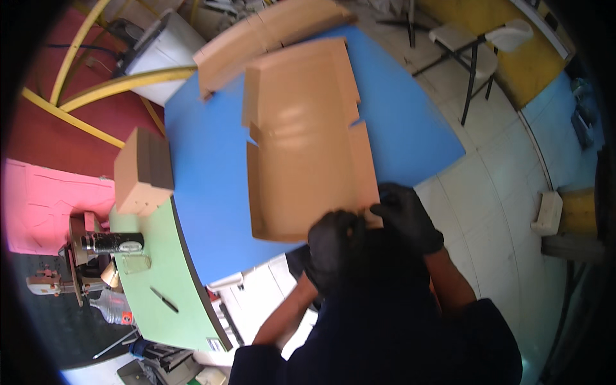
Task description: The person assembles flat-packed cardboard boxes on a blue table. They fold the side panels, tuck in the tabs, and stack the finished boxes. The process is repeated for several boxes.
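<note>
A long, shallow cardboard box (305, 147) lies unfolded on a blue tabletop (410, 128), its inside facing up and its side walls partly raised. Both my hands wear black gloves and meet at its near right corner. My left hand (332, 240) is closed on the near edge, fingers bent and pressed together. Against the right wall, by the same corner, my right hand (407, 218) pinches the cardboard. The flap between my fingers is mostly hidden by the gloves.
Another long cardboard piece (269, 32) lies along the table's far edge. To the left, a green table (160, 276) bears a closed carton (144, 170), a black bottle (112, 242) and a knife (164, 299). Folding chairs (478, 51) stand far right.
</note>
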Tool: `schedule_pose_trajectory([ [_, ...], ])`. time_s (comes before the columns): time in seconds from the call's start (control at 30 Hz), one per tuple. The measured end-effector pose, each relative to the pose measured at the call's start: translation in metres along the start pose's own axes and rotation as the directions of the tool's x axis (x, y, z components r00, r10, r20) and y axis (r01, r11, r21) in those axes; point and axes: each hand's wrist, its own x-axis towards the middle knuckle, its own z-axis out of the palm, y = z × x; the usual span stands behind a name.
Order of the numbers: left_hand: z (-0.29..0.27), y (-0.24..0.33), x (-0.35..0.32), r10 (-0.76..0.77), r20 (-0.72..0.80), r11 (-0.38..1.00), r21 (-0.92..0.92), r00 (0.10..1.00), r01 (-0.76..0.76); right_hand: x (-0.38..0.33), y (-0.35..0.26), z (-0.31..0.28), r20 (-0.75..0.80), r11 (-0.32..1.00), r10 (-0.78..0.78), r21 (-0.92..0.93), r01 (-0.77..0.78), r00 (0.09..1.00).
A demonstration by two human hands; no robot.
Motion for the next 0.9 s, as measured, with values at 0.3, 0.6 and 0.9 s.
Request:
schedule_pose_trajectory([
  [0.3,-0.015,-0.035,0.008,0.068,0.329,0.993,0.065,0.942,-0.094,-0.014,-0.010,0.016,0.090,0.972,0.155,0.166,-0.168,0.984],
  [0.6,-0.014,-0.031,0.015,-0.104,0.366,0.991,-0.039,0.925,0.127,-0.011,-0.002,0.032,-0.033,0.960,0.114,0.261,-0.101,0.993],
  [0.9,-0.029,-0.025,0.024,-0.229,0.465,0.923,-0.176,0.855,0.343,-0.008,-0.013,0.036,-0.051,0.945,0.134,0.306,-0.113,0.990],
])
